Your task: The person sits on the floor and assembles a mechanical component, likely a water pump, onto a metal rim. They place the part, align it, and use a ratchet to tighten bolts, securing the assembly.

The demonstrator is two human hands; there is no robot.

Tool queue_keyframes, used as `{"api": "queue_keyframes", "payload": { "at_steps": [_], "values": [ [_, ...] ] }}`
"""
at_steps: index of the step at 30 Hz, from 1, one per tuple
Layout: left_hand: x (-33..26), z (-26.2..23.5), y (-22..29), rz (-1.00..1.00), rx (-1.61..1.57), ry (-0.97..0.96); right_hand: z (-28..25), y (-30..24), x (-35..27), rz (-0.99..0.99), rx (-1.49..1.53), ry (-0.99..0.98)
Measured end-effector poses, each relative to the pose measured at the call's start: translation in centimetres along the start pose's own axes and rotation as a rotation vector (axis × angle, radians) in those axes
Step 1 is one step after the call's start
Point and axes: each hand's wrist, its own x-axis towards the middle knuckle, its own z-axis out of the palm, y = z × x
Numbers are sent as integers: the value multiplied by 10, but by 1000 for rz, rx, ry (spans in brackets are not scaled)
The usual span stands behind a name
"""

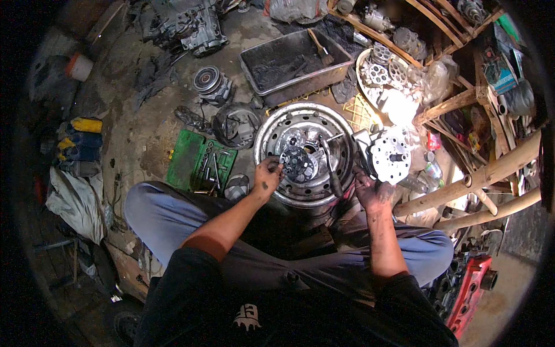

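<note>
On wheel rim [272,130], left hand [267,177] pinches round perforated part [298,163]; right hand [373,191] rests near, grip unclear. Advise: seat part squarely, steady rim.

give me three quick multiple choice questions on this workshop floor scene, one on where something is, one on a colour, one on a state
1. Where is the left hand?
A on the round part in the wheel rim
B in the metal tray
C on the green case

2. What colour is the socket case?
A red
B green
C white

3. How is the socket case?
A shut
B open, tools showing
C upside down

Answers: 1 A, its fingers touch the round part inside the wheel rim. 2 B, the case is plainly green. 3 B, metal tools lie visible inside.
</note>
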Motion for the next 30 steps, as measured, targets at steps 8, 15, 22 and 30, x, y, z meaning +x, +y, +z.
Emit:
{"api": "queue_keyframes", "payload": {
  "at_steps": [8, 15, 22, 30],
  "values": [
    [10, 7, -6, -52, -20, -1, -34, -3, 10, -350, -1132, -130],
    [16, 6, -11, -53, 163, -67, -10, -3, 10, -25, -25, -46],
    [4, 12, 1, 160, 519, 56, 16, 1, -4, -57, -38, 192],
    [25, 2, -9, 161, 481, 165, -4, -4, -3, -50, -720, 29]
  ]
}}
